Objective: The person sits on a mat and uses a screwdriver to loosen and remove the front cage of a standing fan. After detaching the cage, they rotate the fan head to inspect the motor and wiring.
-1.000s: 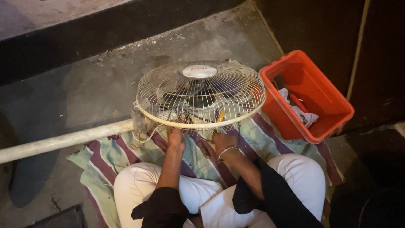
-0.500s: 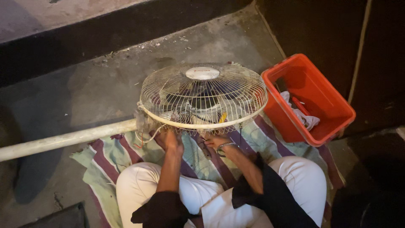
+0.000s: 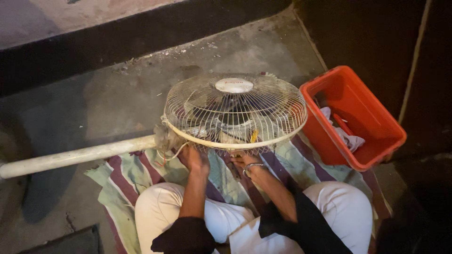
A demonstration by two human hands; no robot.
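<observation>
Fan head (image 3: 234,113): cream wire cage with a round centre cap, lying face-up and a little tilted on the cloth, in front of the seated person's knees; blades show dimly through the wires.
Cage state: front guard in place, rim ring closed all round; nothing appears taken off yet, so by the look of it the work is at an early stage.
Left hand (image 3: 195,159): tucked under the near left rim beside the motor neck; grip curled upward against the underside, fingers hidden, so what it pinches cannot be told.
Right hand (image 3: 249,165): bangle at the wrist, reaching under the near rim; grip hidden beneath the cage, cannot tell if spread or closed.
Pole (image 3: 77,155): pale tube running left from the fan's neck across the floor.
Cloth (image 3: 129,176): striped green and maroon, spread under fan and legs.
Tub (image 3: 353,117): red plastic, just right of the fan, holding rags and a red-handled tool.
Floor (image 3: 117,94): bare grey concrete.
</observation>
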